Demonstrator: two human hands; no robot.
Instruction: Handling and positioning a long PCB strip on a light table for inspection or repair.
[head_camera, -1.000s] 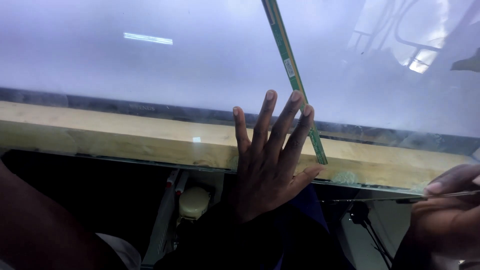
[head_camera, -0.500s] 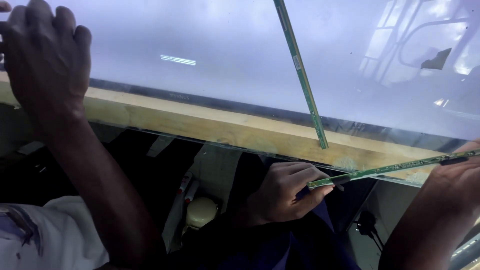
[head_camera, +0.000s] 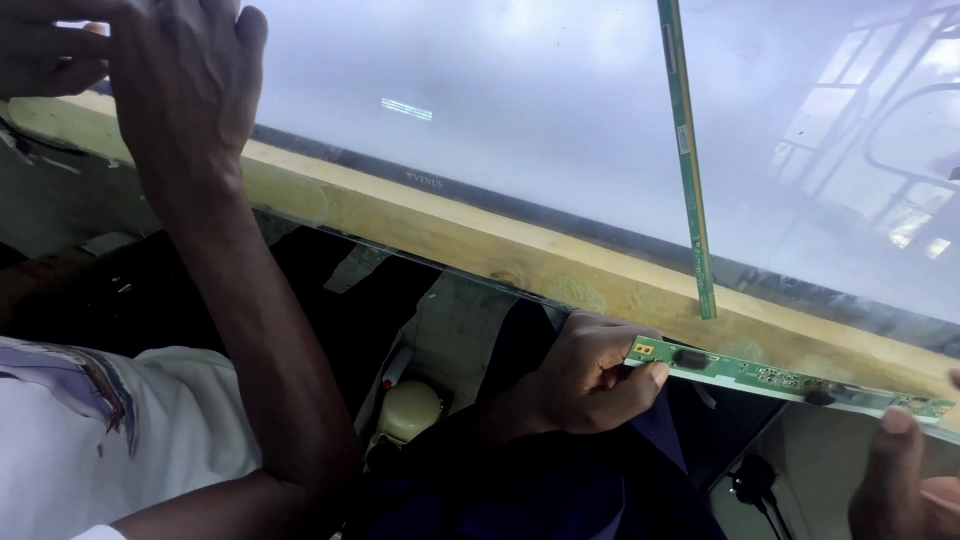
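My left hand (head_camera: 585, 375) grips the left end of a long green circuit board strip (head_camera: 780, 380) that runs along just below the wooden bench edge (head_camera: 450, 235). At the bottom right, my right hand (head_camera: 905, 480) holds the strip's right end, thumb under it and a fingertip above. A large glossy display panel (head_camera: 520, 120) lies on the bench. A second narrow green strip (head_camera: 688, 170) lies across the panel, its tip reaching the wood.
A co-worker in a white shirt (head_camera: 100, 430) reaches an arm up at the left, with one hand (head_camera: 180, 90) on the panel's edge and another hand (head_camera: 40, 50) beside it. Under the bench are a cream rounded object (head_camera: 410, 410) and a black cable plug (head_camera: 755, 480).
My left hand went from lying flat on the wood to gripping the strip's left end. The strip now lies level under the bench edge. The co-worker's arm came in at the left.
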